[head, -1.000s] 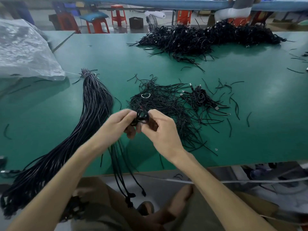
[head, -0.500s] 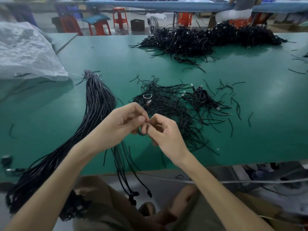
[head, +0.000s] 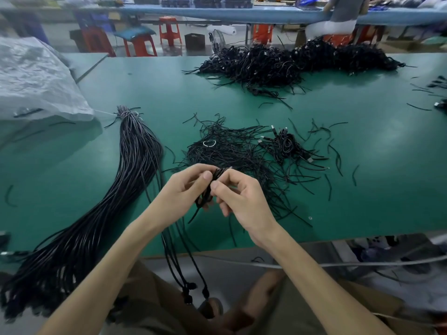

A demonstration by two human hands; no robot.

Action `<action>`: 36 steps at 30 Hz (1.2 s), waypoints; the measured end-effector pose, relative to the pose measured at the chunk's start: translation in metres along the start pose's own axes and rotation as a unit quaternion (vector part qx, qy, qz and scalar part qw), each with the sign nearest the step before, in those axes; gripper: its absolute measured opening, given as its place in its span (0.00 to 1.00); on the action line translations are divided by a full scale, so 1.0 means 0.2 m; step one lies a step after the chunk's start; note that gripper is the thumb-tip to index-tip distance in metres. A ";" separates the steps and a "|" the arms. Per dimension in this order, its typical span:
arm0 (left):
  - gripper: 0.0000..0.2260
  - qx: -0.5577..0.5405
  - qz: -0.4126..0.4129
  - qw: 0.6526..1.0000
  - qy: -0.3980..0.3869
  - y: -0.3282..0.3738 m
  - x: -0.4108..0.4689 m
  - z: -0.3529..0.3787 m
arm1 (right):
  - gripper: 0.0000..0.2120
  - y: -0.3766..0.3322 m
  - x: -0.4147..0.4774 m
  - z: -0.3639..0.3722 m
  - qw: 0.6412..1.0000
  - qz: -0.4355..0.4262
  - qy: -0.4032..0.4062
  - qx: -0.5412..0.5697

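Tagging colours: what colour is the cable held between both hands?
Black; the cable shows best in the head view.

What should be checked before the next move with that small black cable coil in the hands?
1. Left hand grips the cable coil: ok.
2. Right hand pinches it too: ok.
3. Coil bound shut: cannot tell, hidden between the hands.
4. Heap of loose ties close behind the hands: ok.
5. Table edge free of dangling cables: not ok, several hang over.

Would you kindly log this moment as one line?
left hand pinches small coiled black cable | right hand pinches it | over green table
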State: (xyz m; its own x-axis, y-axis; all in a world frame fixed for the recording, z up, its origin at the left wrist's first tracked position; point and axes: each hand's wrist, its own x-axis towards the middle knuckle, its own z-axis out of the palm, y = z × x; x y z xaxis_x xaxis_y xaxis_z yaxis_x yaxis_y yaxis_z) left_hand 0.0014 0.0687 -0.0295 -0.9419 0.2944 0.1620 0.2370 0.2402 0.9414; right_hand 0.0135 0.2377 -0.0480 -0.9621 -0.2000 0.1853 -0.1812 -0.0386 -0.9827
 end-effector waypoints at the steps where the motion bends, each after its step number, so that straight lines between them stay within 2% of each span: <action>1: 0.12 -0.006 -0.021 1.000 -0.014 0.00 -0.01 0.00 | 0.10 0.01 0.00 -0.01 1.000 0.002 0.003 -0.014; 9: 0.09 -0.080 -0.132 0.985 -0.079 0.01 -0.02 -0.09 | 0.11 0.02 -0.01 -0.02 0.996 0.008 -0.035 -0.077; 13: 0.11 -0.164 -0.104 0.971 -0.141 0.01 -0.03 -0.15 | 0.10 -0.02 0.01 -0.06 0.996 -0.004 -0.033 -0.084; 16: 0.17 -0.135 -0.044 0.975 -0.171 -0.02 -0.04 -0.16 | 0.11 -0.01 0.01 -0.10 0.997 -0.008 -0.018 -0.071; 19: 0.19 -0.108 -0.028 0.985 -0.133 -0.05 -0.04 -0.10 | 0.11 0.01 0.00 -0.10 0.998 -0.001 -0.013 -0.060; 25: 0.10 -0.106 -0.004 0.994 0.029 -0.06 -0.03 0.05 | 0.11 0.03 -0.02 -0.05 0.999 0.015 -0.025 -0.025; 30: 0.22 0.080 -0.009 0.993 0.086 -0.05 -0.01 0.12 | 0.13 0.04 -0.02 -0.05 0.997 0.017 -0.036 -0.059; 32: 0.21 0.111 -0.006 0.989 0.094 -0.04 -0.01 0.11 | 0.13 0.04 -0.03 -0.06 0.995 0.021 -0.046 -0.085; 36: 0.14 0.144 -0.032 0.988 0.055 -0.03 0.00 0.10 | 0.14 0.02 -0.03 -0.07 0.987 0.020 -0.065 -0.145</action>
State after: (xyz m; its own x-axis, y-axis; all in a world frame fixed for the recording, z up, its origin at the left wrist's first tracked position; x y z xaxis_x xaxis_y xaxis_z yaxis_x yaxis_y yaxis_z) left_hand 0.0051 0.0855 -0.0406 -0.9736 0.1714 0.1507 0.2188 0.5125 0.8303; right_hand 0.0157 0.2535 -0.0533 -0.9389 -0.3201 0.1266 -0.2129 0.2507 -0.9444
